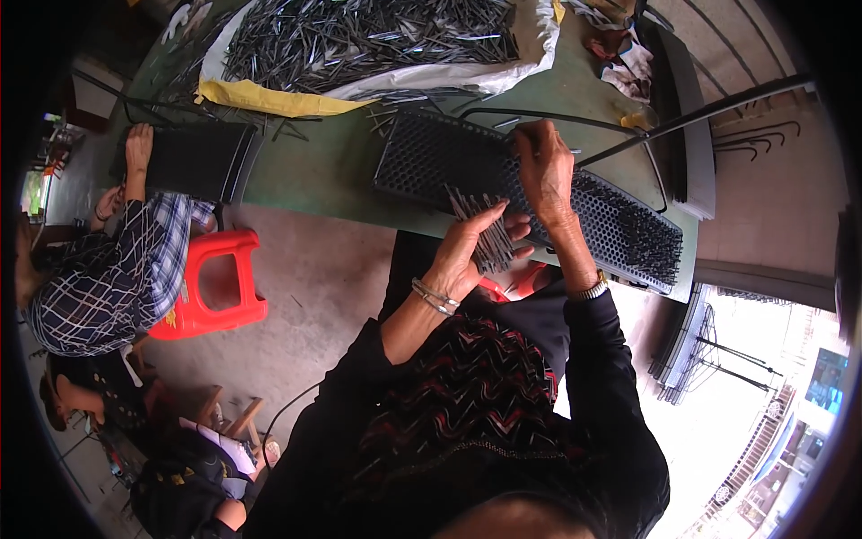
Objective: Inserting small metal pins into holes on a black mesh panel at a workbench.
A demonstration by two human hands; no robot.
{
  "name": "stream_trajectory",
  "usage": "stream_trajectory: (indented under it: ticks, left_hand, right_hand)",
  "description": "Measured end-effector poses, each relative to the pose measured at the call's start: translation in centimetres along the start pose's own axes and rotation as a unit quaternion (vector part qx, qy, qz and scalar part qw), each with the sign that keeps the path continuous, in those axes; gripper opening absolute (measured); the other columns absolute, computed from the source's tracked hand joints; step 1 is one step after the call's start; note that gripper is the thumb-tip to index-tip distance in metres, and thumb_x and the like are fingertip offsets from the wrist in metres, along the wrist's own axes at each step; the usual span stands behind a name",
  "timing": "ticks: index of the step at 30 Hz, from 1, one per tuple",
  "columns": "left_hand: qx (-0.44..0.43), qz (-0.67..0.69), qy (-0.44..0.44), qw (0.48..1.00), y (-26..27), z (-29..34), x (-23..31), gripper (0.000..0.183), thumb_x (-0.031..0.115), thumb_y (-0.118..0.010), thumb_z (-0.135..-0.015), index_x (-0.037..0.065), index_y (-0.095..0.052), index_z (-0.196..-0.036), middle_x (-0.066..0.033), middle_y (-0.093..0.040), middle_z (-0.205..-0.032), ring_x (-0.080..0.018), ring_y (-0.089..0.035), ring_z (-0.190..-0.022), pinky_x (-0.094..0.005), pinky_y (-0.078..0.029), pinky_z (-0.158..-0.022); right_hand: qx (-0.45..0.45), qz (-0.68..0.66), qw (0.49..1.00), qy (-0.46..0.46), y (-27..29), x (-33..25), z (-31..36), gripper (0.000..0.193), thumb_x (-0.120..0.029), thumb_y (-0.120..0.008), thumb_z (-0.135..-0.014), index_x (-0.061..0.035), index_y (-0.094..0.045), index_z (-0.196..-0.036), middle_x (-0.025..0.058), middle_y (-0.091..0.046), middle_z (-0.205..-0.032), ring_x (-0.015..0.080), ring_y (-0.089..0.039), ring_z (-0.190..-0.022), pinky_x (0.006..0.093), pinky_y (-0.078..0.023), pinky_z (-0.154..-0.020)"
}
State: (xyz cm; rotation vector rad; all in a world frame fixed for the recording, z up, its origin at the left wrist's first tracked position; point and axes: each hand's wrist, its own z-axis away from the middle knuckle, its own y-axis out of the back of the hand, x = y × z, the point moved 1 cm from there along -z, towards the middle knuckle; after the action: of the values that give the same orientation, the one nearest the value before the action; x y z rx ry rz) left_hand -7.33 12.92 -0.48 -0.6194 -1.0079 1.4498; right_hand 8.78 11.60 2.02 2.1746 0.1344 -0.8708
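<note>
My left hand (456,256) is closed around a bundle of thin dark rods (485,234), just off the near edge of the workbench. The rods stick out between thumb and fingers, tilted. Over the middle of a long black perforated tray (422,162), my right hand (546,175) has its fingers bent and pinched together. Whatever lies between those fingertips is hidden. Upright dark rods (651,229) fill many holes at the tray's right end, while the holes at its left end show no rods.
A heap of loose dark rods (368,36) lies on a white and yellow sheet (287,101) on the green bench (305,180). Black bars (700,112) cross at the right. A red stool (251,310) stands left, near a co-worker (99,278) at another black tray (184,162).
</note>
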Motion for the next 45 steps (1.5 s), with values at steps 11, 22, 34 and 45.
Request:
stream_trajectory:
  ticks: [11, 22, 34, 45]
  left_hand:
    - [0.016, -0.017, -0.001, 1.0, 0.5, 0.0, -0.1, 0.024, 0.02, -0.059, -0.093, 0.008, -0.06, -0.114, -0.0138, -0.066, -0.098, -0.0237, -0.065, -0.088, -0.0513, -0.055, -0.085]
    - [0.055, -0.109, -0.023, 0.992, 0.6, 0.1, 0.2, 0.023, 0.023, -0.061, -0.092, 0.012, -0.064, -0.112, -0.0066, -0.067, -0.087, -0.0162, -0.064, -0.076, -0.0316, -0.053, -0.061]
    - [0.042, -0.098, -0.024, 0.994, 1.1, -0.1, 0.2, 0.018, 0.021, -0.062, -0.092, 0.011, -0.064, -0.107, -0.0039, -0.063, -0.08, -0.0144, -0.06, -0.071, -0.0281, -0.046, -0.053]
    - [0.059, -0.09, -0.036, 0.994, -0.1, 0.6, 0.1, 0.017, 0.021, -0.064, -0.09, 0.01, -0.064, -0.104, -0.0035, -0.064, -0.078, -0.0121, -0.06, -0.067, -0.0275, -0.049, -0.054]
  right_hand:
    - [-0.005, 0.051, 0.997, 0.05, -0.5, 0.2, 0.4, 0.01, -0.002, -0.058, -0.087, -0.002, -0.053, -0.096, 0.016, -0.06, -0.085, 0.0359, -0.061, -0.079, 0.042, -0.048, -0.07]
    - [-0.046, 0.061, 0.996, 0.045, -0.3, -0.6, 0.1, 0.011, -0.001, -0.056, -0.086, -0.0014, -0.051, -0.096, 0.0178, -0.059, -0.087, 0.0393, -0.06, -0.083, 0.0446, -0.048, -0.071]
    - [-0.097, 0.037, 0.991, 0.088, 0.4, -1.2, -0.5, 0.01, -0.002, -0.058, -0.085, -0.0031, -0.056, -0.094, 0.0159, -0.06, -0.086, 0.0367, -0.061, -0.081, 0.0422, -0.049, -0.069]
    - [-0.06, 0.055, 0.997, 0.018, 0.1, 0.2, 0.5, 0.01, -0.005, -0.061, -0.084, -0.0049, -0.06, -0.094, 0.0147, -0.061, -0.087, 0.0365, -0.062, -0.08, 0.0417, -0.049, -0.068]
